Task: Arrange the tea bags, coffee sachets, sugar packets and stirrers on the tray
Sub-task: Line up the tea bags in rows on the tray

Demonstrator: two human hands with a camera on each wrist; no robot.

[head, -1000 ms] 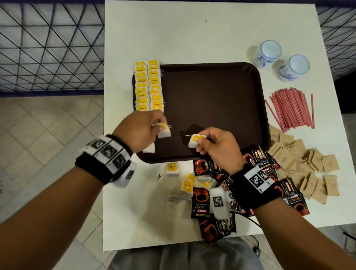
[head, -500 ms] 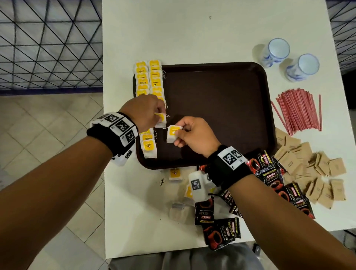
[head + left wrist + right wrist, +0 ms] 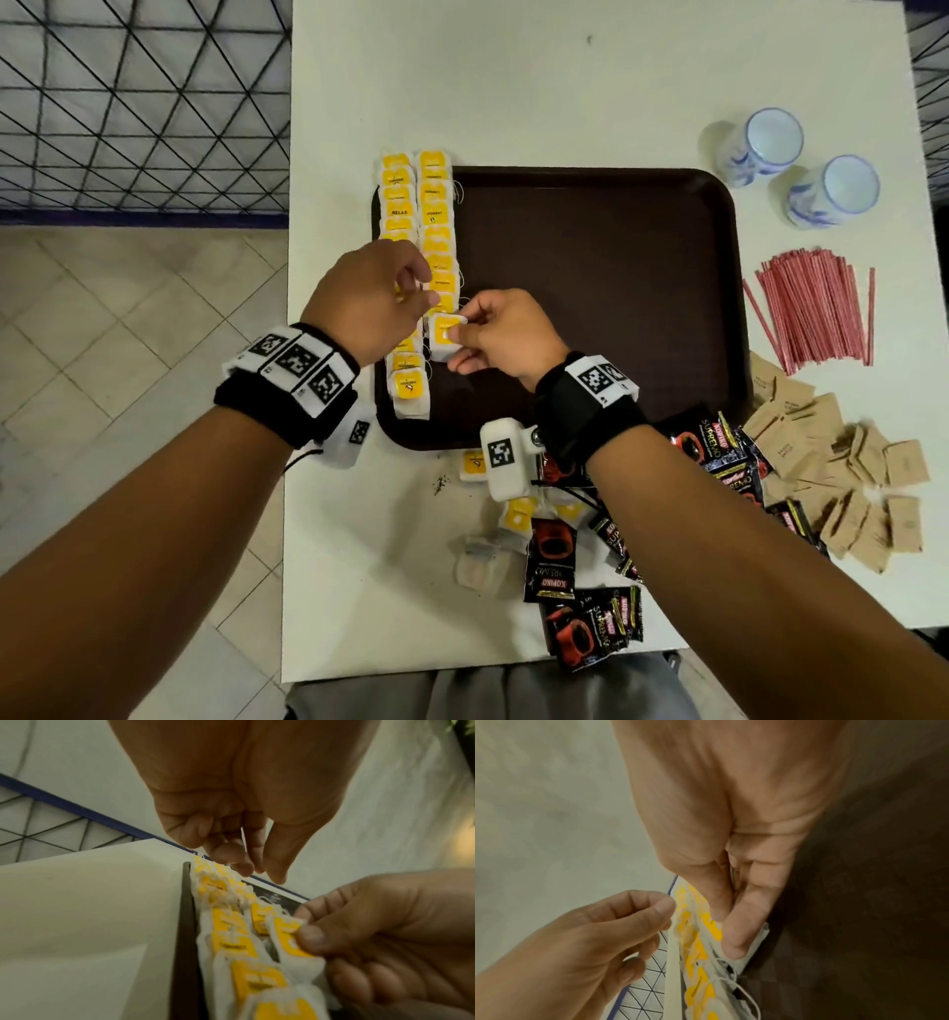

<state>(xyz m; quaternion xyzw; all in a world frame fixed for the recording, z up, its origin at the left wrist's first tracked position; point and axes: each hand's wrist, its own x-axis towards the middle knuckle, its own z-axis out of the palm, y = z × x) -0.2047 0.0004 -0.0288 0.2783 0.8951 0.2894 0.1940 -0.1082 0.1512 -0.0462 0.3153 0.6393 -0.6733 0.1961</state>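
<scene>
Right hand [image 3: 506,343] pinches a white yellow-tagged tea bag [image 3: 444,336] over the dark brown plastic tray [image 3: 606,288]; left hand [image 3: 367,303], fingers loosely curled, holds nothing. Dangling strings could snag neighbouring rows.

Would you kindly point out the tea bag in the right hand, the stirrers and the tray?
tea bag [image 3: 444,335], head view, yellow tag.
stirrers [image 3: 814,313], head view, middle of the red bundle.
tray [image 3: 590,288], head view, bare floor.

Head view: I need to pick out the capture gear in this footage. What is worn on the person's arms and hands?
Both arms are bare, with no sleeves or gloves. Each wrist carries a black band topped with white square-patterned marker tags. A white camera box bearing another tag hangs from the right band, with a thin black cable beside it; a similar white box hangs under the left band.
</scene>
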